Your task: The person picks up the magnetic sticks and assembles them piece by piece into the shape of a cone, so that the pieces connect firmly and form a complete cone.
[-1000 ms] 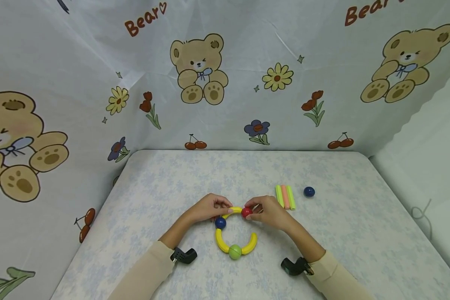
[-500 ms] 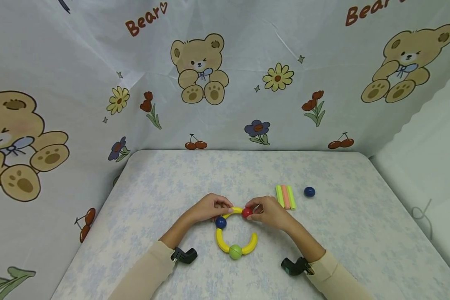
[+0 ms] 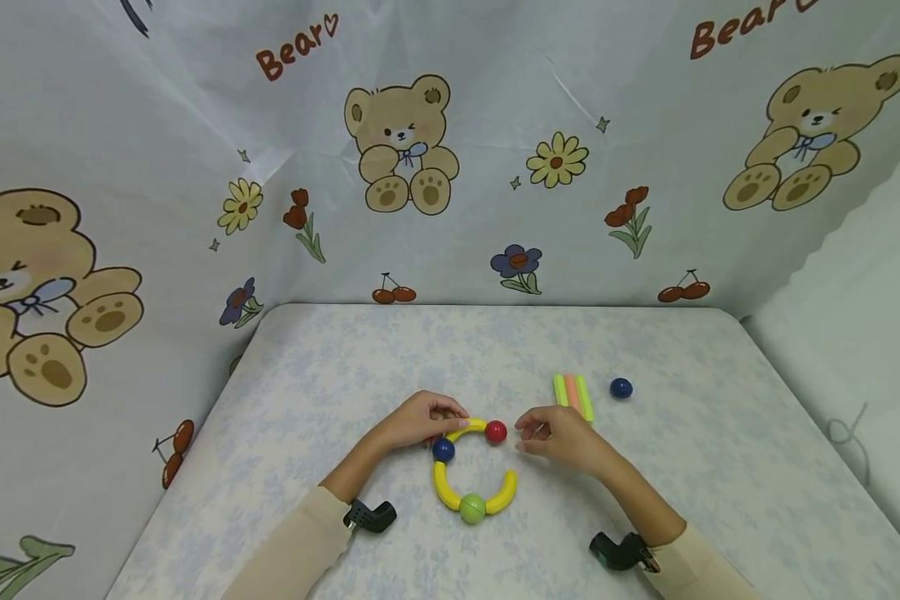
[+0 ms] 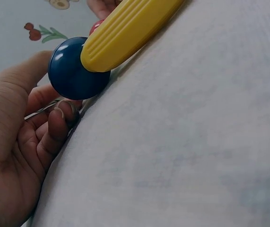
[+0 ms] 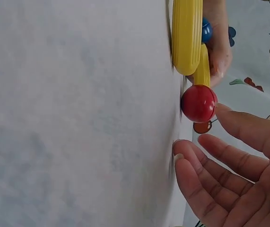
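In the head view, yellow curved rods (image 3: 445, 488) and coloured balls make a ring that gapes at its right side. A blue ball (image 3: 443, 450) sits at its left, a green ball (image 3: 472, 508) at the bottom and a red ball (image 3: 496, 432) at the upper right. My left hand (image 3: 418, 421) pinches the upper yellow curved rod (image 3: 477, 425) between the blue and red balls. Just right of the red ball is my right hand (image 3: 561, 435), fingers parted and holding nothing. In the right wrist view its thumb tip (image 5: 222, 109) overlaps the red ball's edge.
Several straight sticks, green and orange (image 3: 573, 393), lie side by side behind my right hand. Right of them rests a loose blue ball (image 3: 621, 388). A bear-print cloth (image 3: 450, 250) hangs behind the table's far edge.
My right hand has let go of the red ball and moved a little to the right. The left hand stays on the upper yellow rod.
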`<state>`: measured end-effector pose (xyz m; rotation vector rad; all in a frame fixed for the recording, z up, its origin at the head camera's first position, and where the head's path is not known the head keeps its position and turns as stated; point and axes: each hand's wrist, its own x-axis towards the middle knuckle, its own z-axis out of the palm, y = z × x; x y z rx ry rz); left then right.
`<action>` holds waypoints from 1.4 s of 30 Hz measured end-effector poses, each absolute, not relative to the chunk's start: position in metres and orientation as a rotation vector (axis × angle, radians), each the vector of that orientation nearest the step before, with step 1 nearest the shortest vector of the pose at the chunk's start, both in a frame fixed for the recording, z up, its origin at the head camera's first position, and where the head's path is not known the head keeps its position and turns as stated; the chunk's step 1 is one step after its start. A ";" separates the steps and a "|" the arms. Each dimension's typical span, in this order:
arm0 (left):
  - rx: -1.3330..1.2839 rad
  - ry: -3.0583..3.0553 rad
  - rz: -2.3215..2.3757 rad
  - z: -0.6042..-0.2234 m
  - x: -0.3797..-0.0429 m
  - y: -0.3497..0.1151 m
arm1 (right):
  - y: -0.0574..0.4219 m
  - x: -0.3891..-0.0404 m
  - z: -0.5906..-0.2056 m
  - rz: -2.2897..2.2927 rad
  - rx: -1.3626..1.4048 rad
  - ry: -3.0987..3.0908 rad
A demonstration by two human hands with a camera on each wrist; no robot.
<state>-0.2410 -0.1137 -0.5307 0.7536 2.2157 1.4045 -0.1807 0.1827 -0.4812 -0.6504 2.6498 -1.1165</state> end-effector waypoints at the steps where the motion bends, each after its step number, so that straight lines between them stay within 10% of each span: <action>1: 0.753 2.213 1.407 -0.531 -0.241 -0.114 | 0.183 -0.178 -0.480 -1.109 -0.644 2.650; 42: 0.795 2.199 1.389 -0.529 -0.244 -0.112 | 0.150 -0.143 -0.479 -0.856 -0.402 2.599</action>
